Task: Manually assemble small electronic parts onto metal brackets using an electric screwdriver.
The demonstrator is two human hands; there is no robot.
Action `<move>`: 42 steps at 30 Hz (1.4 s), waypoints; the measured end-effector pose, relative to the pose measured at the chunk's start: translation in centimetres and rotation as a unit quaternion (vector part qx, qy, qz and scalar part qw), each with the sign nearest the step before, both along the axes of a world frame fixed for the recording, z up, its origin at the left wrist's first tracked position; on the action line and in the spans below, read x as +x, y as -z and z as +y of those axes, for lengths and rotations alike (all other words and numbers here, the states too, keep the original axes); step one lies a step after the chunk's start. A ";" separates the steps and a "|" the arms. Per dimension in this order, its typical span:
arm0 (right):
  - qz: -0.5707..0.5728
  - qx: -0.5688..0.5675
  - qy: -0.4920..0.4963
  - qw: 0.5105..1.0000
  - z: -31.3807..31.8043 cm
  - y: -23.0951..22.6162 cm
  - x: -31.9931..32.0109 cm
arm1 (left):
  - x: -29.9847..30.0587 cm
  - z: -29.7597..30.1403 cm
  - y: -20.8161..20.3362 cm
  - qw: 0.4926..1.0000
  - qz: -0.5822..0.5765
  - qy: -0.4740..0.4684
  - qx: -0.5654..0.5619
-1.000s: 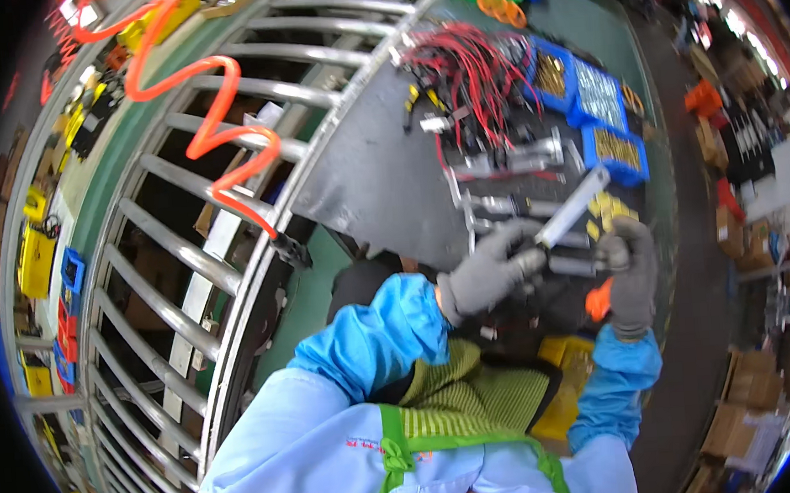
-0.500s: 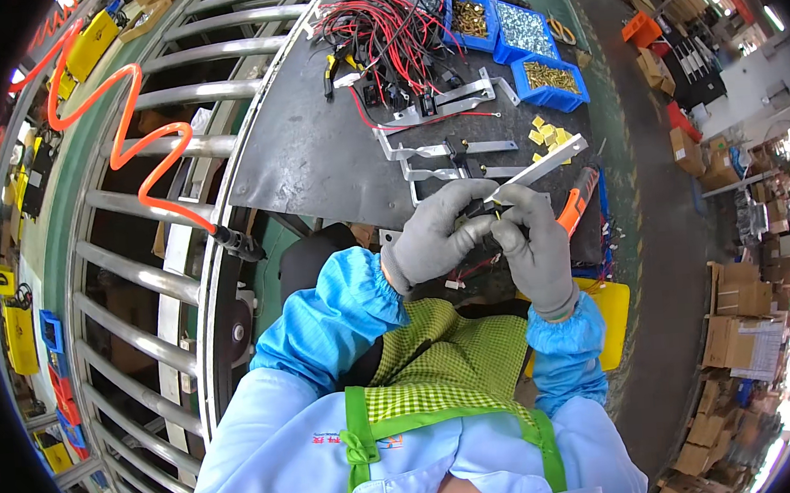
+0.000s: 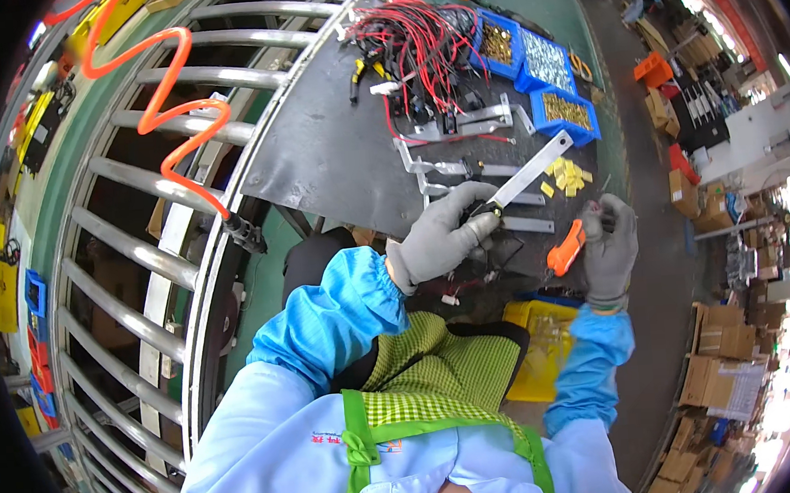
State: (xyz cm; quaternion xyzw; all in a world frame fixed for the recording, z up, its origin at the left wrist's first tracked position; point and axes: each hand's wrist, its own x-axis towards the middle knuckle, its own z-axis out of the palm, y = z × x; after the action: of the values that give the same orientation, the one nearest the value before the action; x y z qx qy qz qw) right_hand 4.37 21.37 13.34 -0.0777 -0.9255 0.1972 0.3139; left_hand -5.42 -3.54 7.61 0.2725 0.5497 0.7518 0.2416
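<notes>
My left hand (image 3: 444,234) grips one end of a flat silver metal bar (image 3: 536,171), closed around it by thumb and fingers. The bar points up and right over the bench, with a hole near its far end. A small dark part (image 3: 486,210) shows at the gripped end, mostly covered by the glove. Off to the right, my right hand (image 3: 611,248) has its fingers curled together beside an orange tool (image 3: 566,248). What those fingers hold, if anything, I cannot make out. Several bent metal brackets (image 3: 458,169) lie beyond my left hand, next to small yellow pieces (image 3: 569,177).
Red and black wires (image 3: 418,48) are heaped at the back of the dark bench (image 3: 306,152). Blue bins (image 3: 565,111) of small metal hardware line its right side. A roller conveyor (image 3: 157,181) runs along the left, under a coiled orange hose (image 3: 191,105). A yellow bin (image 3: 537,385) sits below the bench.
My right hand has left the metal bar and moved right to beside the orange tool. My left hand keeps hold of the bar. The view has shifted slightly.
</notes>
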 end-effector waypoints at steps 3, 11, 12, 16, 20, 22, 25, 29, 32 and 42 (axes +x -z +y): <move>-0.251 0.355 0.070 0.898 7.3 3.3 0.8 | -0.4 -0.6 -1.5 0.993 -0.090 0.076 0.016; -0.275 0.379 -0.089 0.879 10.7 7.0 -1.7 | -0.3 0.1 -0.8 0.987 -0.097 0.121 -0.030; -0.250 0.324 -0.086 0.908 10.8 7.1 -1.1 | -0.4 0.1 -0.7 0.987 -0.108 0.113 -0.031; -0.001 0.015 -0.082 0.996 10.5 8.3 2.5 | -0.7 0.1 -1.3 0.989 -0.110 0.080 -0.054; 0.254 -0.215 -0.023 0.943 4.8 3.8 4.8 | 0.1 0.4 -0.7 0.990 -0.112 0.060 -0.064; 0.324 -0.270 -0.101 0.901 1.2 0.3 4.9 | 0.3 0.8 -0.4 0.990 -0.112 0.060 -0.058; 0.430 -0.317 -0.178 0.827 -3.8 -3.6 4.5 | 0.8 1.5 -0.1 0.990 -0.113 0.055 -0.057; 0.449 -0.274 -0.289 0.800 -8.9 -5.5 3.2 | 1.0 1.3 -0.4 0.989 -0.134 0.051 -0.028; 0.448 -0.247 -0.379 0.771 -9.9 -5.3 2.4 | 0.9 1.2 -0.2 0.991 -0.108 0.065 -0.038; 0.466 -0.219 -0.420 0.747 -10.5 -4.5 0.9 | 1.2 0.9 -0.6 0.988 -0.121 0.064 -0.075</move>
State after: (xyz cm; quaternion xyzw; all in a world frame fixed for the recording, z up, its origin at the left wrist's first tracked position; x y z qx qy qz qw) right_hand 5.26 10.88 17.85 0.3535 -0.5350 0.5185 0.5657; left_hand -4.21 -2.68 8.25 0.1954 0.5528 0.7191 0.3731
